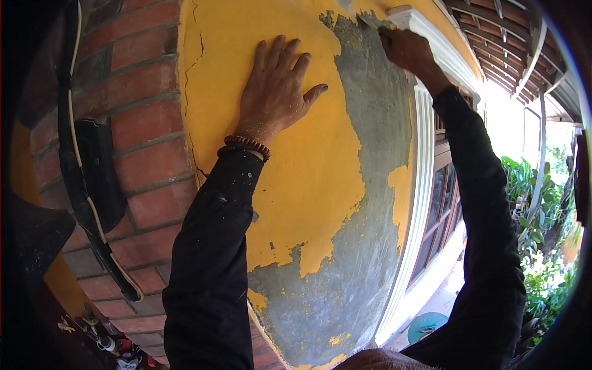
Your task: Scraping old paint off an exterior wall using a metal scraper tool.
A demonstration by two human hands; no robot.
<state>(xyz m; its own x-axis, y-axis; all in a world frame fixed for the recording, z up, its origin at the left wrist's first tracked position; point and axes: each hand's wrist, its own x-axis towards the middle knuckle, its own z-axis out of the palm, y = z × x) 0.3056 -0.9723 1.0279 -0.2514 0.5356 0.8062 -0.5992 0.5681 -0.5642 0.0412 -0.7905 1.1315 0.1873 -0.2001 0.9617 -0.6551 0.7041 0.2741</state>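
Observation:
My left hand (pixel 276 88) rests flat on the yellow-painted wall (pixel 296 194), fingers spread and holding nothing. A brown beaded bracelet (pixel 247 144) circles that wrist. Higher up on the right, my right hand (pixel 409 51) is closed around a scraper (pixel 367 21); its blade meets the wall at the ragged upper edge of the yellow paint, and its handle is mostly hidden in my fist. Between the hands, a broad patch of bare grey plaster (pixel 377 106) runs down the wall and widens toward the bottom, with yellow flecks left on it.
White window moulding (pixel 416 138) borders the wall on the right, beside a wooden-framed window (pixel 437 217). Red brickwork (pixel 148 120) with a hanging cable (pixel 74 125) stands at left. A round green table (pixel 425 323) is low at right, and cluttered items (pixel 115 344) lie low at left.

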